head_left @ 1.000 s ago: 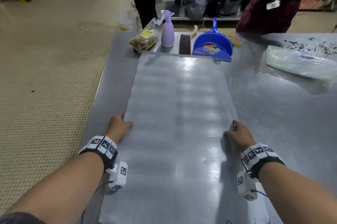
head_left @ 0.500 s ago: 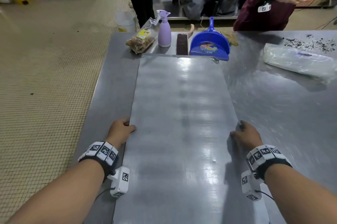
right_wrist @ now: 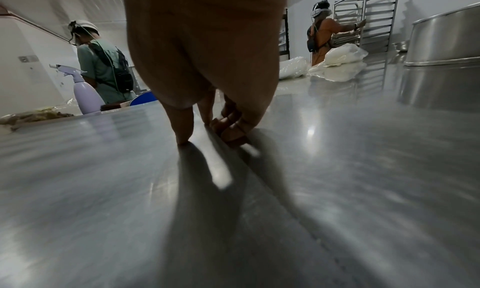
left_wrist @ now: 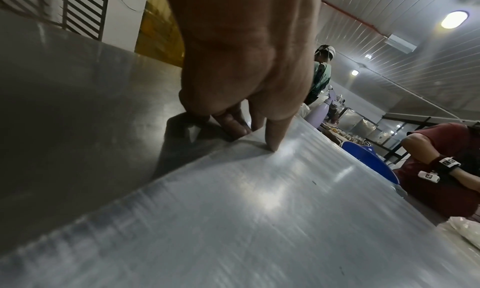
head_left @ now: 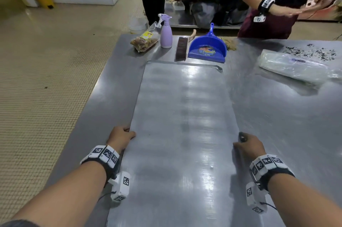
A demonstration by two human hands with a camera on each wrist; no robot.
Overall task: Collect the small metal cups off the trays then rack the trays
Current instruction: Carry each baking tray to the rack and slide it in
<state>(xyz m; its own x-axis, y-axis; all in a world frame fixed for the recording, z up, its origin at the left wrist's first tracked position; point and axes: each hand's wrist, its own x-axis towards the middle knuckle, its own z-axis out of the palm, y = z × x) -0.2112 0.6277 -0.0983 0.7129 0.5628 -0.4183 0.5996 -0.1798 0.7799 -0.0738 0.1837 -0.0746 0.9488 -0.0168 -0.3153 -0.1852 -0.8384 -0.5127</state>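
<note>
From the head view we see a long flat metal tray [head_left: 183, 134] lying on the steel table [head_left: 286, 125], with its length going away from us. Our left hand [head_left: 120, 139] takes the left edge of the tray and our right hand [head_left: 249, 144] takes the right edge, both near our end of it. At the far end of the table stand a lilac spray bottle [head_left: 166, 32], a bag of snacks [head_left: 143, 41], a dark brush [head_left: 181, 48] and a blue dustpan [head_left: 208, 47], all just beyond the tray. A clear plastic bag [head_left: 294, 68] lies to the right, well apart from the tray. No small metal cups show on the tray.

From the left wrist view, the thumb of our left hand [left_wrist: 246, 56] presses on the top of the tray [left_wrist: 259, 220], and the other fingers [left_wrist: 231, 123] are curled down at its edge against the table [left_wrist: 78, 97], so the hand grips the tray edge.

From the right wrist view, the thumb of our right hand [right_wrist: 207, 45] stands on the tray [right_wrist: 91, 189] surface, and the other fingers [right_wrist: 233, 132] are curled at the tray edge, where it meets the table [right_wrist: 376, 169]. This hand grips the edge too. The spray bottle [right_wrist: 84, 95] shows at the left, and a metal rack [right_wrist: 374, 16] stands far behind
</note>
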